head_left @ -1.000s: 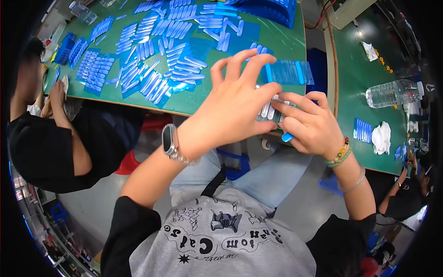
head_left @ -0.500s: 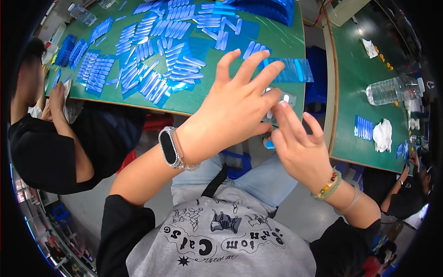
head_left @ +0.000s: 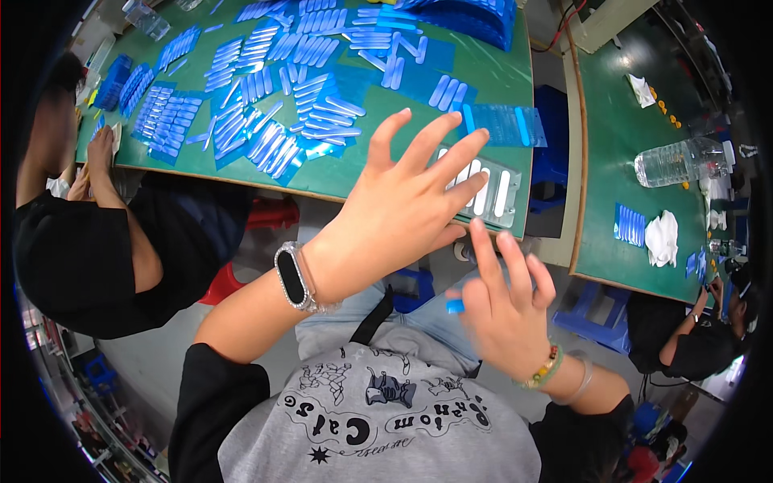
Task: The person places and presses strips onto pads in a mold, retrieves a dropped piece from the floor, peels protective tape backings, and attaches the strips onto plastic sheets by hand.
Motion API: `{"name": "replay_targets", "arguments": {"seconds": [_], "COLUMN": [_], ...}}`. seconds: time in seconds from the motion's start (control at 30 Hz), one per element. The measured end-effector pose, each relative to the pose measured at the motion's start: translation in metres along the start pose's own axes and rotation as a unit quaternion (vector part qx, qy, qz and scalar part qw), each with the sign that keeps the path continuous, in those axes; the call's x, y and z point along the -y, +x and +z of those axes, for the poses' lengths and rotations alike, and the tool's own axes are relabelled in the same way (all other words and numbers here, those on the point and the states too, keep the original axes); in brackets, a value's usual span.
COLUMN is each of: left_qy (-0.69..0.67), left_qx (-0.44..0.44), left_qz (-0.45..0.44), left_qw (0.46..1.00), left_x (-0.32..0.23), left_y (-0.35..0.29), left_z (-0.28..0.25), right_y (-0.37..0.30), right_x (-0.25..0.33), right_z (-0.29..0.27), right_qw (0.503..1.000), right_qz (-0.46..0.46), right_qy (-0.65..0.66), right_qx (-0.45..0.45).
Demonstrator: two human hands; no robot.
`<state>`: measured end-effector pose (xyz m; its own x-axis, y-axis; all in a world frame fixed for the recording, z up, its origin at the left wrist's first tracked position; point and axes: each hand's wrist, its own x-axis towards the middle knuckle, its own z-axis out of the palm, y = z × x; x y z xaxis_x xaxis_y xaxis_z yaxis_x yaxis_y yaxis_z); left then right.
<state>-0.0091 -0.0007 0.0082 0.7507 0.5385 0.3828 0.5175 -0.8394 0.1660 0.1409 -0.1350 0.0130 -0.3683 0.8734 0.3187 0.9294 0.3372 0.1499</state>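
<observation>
My left hand [head_left: 415, 185] spreads its fingers over a clear tray [head_left: 513, 217] at the table's front edge. White oblong strips [head_left: 502, 193] lie side by side in the tray, partly hidden by those fingers. Closer to my body, my right hand [head_left: 511, 310] pinches a small blue piece [head_left: 456, 306]; most of it is hidden, so its kind is unclear. Just beyond the tray is a blue film sheet [head_left: 499, 125] with a brighter blue strip on it. Three blue strips [head_left: 448, 93] lie to the left of that sheet.
Many blue strips [head_left: 274, 149] cover the green table [head_left: 378, 169]. A person [head_left: 97, 233] works at the left. On the right-hand table stand a clear plastic bottle [head_left: 680, 161], lying on its side, and a crumpled white tissue [head_left: 662, 239]. A blue stool [head_left: 596, 314] is below.
My right hand has drawn back from the tray toward my body, with the blue piece in its pinch. My left hand has shifted slightly downward, and more of the tray shows.
</observation>
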Motion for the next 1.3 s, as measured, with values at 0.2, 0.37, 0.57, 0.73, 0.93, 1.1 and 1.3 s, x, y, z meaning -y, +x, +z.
{"name": "replay_targets", "arguments": {"seconds": [0.2, 0.37, 0.57, 0.73, 0.93, 1.1, 1.3], "left_qy": [-0.008, 0.004, -0.055, -0.126, -0.223, -0.090, -0.048], "left_qx": [0.017, 0.007, 0.018, 0.044, 0.119, 0.065, 0.141], "left_qz": [-0.001, 0.020, 0.017, 0.016, 0.006, -0.083, -0.084], "left_qw": [1.000, 1.000, 0.998, 0.991, 0.967, 0.990, 0.985], "left_x": [-0.002, 0.002, 0.006, 0.019, 0.050, 0.067, 0.059], "left_y": [0.003, 0.009, 0.019, 0.032, 0.050, 0.073, 0.089], "left_z": [-0.005, -0.002, -0.004, 0.004, -0.001, 0.020, 0.024], "right_y": [0.017, 0.043, 0.049, 0.049, 0.044, 0.047, 0.049], "right_x": [-0.066, -0.074, -0.083, -0.081, -0.084, -0.081, -0.082], "right_z": [0.023, 0.022, 0.022, 0.022, 0.022, 0.017, 0.018], "right_qw": [0.950, 0.980, 0.988, 0.987, 0.987, 0.985, 0.976], "right_qz": [0.092, -0.008, -0.074, -0.110, -0.106, -0.131, -0.098], "right_qy": [0.290, 0.197, 0.137, 0.119, 0.117, 0.113, 0.189], "right_qx": [-0.070, -0.032, -0.002, -0.003, -0.006, -0.013, -0.035]}}
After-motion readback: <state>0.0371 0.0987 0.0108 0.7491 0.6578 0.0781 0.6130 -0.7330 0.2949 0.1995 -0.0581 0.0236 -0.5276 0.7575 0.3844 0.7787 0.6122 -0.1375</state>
